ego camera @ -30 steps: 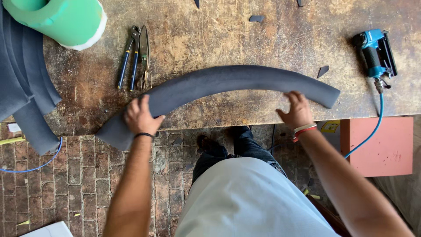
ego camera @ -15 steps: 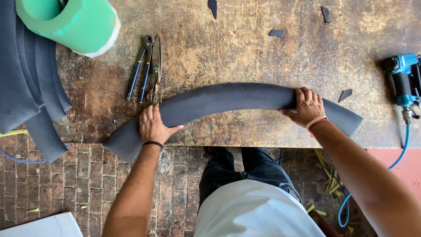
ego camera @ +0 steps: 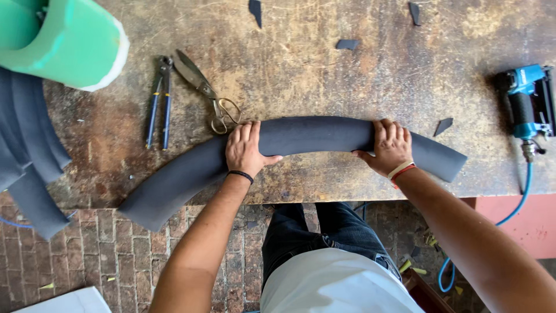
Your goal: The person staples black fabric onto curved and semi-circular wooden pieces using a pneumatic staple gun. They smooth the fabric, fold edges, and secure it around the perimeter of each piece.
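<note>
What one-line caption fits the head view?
Both hands, left hand and right hand, press a long curved dark grey foam tube on a worn wooden workbench.

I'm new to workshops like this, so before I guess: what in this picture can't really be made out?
Head view only:
- Foam tube: the parts under the left hand and right hand are covered; its underside is unseen.
- Green roll: cut off by the top and left edges.
- Dark foam strips: cut off by the left edge.
- Blue air tool: cut off by the right edge.
- Hose: its lower end is hidden behind the right arm.
</note>
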The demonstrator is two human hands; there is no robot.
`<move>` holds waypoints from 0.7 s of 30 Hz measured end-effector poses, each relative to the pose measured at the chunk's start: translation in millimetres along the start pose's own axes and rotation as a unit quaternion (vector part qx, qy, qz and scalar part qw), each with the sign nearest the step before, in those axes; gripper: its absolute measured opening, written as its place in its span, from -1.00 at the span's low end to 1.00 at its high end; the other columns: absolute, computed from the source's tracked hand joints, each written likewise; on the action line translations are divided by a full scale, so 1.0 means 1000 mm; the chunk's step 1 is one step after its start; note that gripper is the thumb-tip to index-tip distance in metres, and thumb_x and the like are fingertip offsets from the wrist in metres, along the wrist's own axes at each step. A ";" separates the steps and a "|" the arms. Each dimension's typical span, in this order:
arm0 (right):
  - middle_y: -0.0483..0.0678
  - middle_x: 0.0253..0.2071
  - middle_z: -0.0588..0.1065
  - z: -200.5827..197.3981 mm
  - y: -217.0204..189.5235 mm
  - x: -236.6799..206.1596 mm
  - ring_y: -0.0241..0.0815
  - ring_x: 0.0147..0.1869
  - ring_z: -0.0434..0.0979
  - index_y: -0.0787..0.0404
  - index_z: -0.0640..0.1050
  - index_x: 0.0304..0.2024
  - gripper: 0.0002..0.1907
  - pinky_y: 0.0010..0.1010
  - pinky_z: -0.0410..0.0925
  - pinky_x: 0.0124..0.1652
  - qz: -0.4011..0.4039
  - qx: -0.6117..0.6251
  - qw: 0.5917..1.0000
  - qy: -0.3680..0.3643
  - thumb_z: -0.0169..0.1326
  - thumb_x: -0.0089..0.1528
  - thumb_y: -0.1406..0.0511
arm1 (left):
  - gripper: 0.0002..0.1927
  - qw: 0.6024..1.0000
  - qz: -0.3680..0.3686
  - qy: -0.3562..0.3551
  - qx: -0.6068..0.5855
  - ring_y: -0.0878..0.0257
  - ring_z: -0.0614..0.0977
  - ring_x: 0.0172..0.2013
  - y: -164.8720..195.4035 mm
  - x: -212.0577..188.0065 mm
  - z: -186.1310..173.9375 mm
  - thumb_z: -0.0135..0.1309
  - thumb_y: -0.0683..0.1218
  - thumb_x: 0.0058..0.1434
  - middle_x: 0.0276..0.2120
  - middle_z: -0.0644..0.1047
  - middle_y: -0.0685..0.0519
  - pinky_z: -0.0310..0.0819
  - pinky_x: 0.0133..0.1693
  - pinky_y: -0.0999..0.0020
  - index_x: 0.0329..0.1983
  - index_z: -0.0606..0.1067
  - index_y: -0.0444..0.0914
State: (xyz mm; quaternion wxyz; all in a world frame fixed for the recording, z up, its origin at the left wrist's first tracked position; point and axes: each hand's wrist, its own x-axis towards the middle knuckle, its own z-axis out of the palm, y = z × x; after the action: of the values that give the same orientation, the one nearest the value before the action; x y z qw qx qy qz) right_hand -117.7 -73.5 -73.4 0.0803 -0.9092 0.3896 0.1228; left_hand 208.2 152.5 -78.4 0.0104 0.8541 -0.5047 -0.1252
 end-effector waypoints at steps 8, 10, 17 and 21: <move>0.22 0.41 0.14 -0.010 -0.009 -0.005 0.26 0.52 0.00 0.29 0.13 0.44 0.17 0.13 -0.12 0.40 0.003 0.010 1.000 -0.010 0.13 0.08 -0.32 | 0.32 0.994 0.100 -0.029 0.020 -0.01 0.33 0.28 0.090 0.037 0.003 0.34 0.58 -0.30 0.25 0.36 -0.07 0.13 0.33 0.06 0.42 0.24 -0.21; 0.22 0.40 0.16 -0.013 -0.011 -0.008 0.26 0.52 0.03 0.29 0.15 0.43 0.16 0.12 -0.10 0.40 -0.002 0.016 1.000 0.008 0.16 0.07 -0.30 | 0.27 0.991 0.130 -0.022 0.007 0.03 0.35 0.27 0.119 0.042 0.005 0.35 0.54 -0.26 0.23 0.39 -0.05 0.16 0.34 0.09 0.41 0.27 -0.22; 0.15 0.38 0.25 -0.016 -0.008 -0.018 0.15 0.51 0.12 0.26 0.20 0.43 0.08 0.02 -0.03 0.41 -0.024 0.023 0.999 0.023 0.26 0.04 -0.14 | 0.17 0.971 0.237 0.025 -0.012 0.11 0.38 0.28 0.194 0.050 0.019 0.41 0.42 -0.28 0.22 0.42 0.03 0.19 0.34 0.15 0.37 0.33 -0.18; 0.16 0.38 0.24 -0.012 0.018 -0.033 0.11 0.47 0.14 0.24 0.19 0.42 0.04 -0.02 -0.01 0.40 -0.045 0.048 0.996 0.054 0.21 0.07 -0.14 | 0.20 0.976 0.215 -0.034 0.006 0.10 0.35 0.30 0.197 0.051 0.021 0.40 0.46 -0.25 0.28 0.37 -0.01 0.14 0.35 0.18 0.39 0.29 -0.18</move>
State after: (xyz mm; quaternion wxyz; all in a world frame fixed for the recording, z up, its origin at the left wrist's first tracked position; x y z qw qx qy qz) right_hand -150.2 -66.1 -53.3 0.1081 -0.9264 0.3571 0.0510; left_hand 57.3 13.9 -80.5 0.0145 0.7209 -0.6773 -0.1463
